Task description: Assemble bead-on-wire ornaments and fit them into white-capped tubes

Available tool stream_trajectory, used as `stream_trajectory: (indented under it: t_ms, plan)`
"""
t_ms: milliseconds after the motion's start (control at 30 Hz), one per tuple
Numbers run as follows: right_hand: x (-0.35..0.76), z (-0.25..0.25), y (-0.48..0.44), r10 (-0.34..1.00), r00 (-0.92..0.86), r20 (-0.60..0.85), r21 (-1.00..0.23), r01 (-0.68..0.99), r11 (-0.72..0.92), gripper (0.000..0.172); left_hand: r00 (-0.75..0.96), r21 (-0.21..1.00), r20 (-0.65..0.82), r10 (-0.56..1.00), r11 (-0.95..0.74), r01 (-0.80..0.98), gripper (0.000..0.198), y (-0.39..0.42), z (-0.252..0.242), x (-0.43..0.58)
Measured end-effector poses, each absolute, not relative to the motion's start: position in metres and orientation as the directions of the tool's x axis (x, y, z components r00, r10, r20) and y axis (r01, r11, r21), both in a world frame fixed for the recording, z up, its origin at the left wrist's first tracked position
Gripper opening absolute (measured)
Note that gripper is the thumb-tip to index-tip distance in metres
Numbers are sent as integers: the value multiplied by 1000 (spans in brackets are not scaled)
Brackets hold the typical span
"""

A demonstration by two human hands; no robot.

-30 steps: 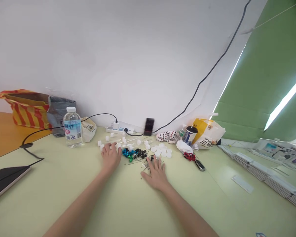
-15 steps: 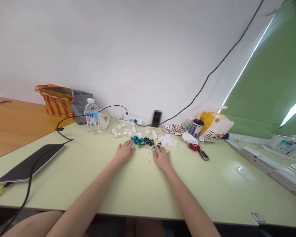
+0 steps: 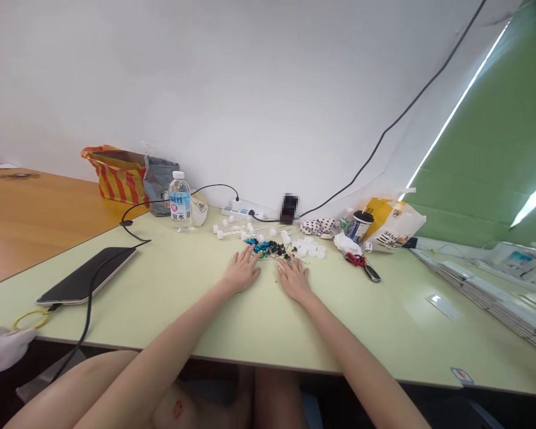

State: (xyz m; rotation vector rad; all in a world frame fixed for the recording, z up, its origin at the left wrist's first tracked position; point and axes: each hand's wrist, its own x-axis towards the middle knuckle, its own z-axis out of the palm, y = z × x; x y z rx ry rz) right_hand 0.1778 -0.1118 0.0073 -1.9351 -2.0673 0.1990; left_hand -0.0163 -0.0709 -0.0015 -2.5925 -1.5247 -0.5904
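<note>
My left hand (image 3: 242, 271) rests flat on the pale green desk (image 3: 205, 310), its fingertips just short of a heap of blue, green and black beads (image 3: 263, 246). My right hand (image 3: 293, 280) lies flat beside it, fingers spread, close to thin metal pins (image 3: 282, 262) scattered by the beads. Neither hand holds anything. Small white cubes (image 3: 221, 229) and clear thin rods (image 3: 254, 233) lie behind the beads. A cluster of white plastic caps (image 3: 308, 247) sits to the right of them.
Along the wall are a water bottle (image 3: 180, 202), a power strip (image 3: 241, 211) and a cup (image 3: 360, 226). Red-handled scissors (image 3: 355, 259) lie at right. A black tablet (image 3: 87, 275) with a cable lies at left, beyond which stands a striped bag (image 3: 116, 176).
The view has tilted up and drawn back, showing more desk and my lap. Both hands have slid back from the beads and stay flat and empty.
</note>
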Motion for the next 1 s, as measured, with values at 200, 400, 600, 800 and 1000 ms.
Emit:
stream_trajectory:
  t_ms: [200, 400, 600, 800, 1000]
  plan:
    - [209, -1, -108, 889, -350, 296, -263, 865, 428, 42, 729, 4, 295, 617, -764, 645, 52, -59, 8, -17]
    - [228, -12, -103, 808, -428, 405, -275, 786, 554, 40, 755, 34, 266, 599, -789, 613, 56, -56, 9, -21]
    - [230, -7, -101, 812, -371, 450, -393, 734, 553, 33, 709, 63, 238, 664, -739, 671, 60, -58, 7, -17]
    - [234, -5, -103, 823, -327, 465, -388, 760, 522, 27, 657, 56, 342, 672, -713, 699, 51, -52, 14, -12]
    - [233, 4, -108, 849, -304, 433, -418, 767, 488, 36, 584, 44, 432, 687, -663, 747, 29, -37, 22, 1]
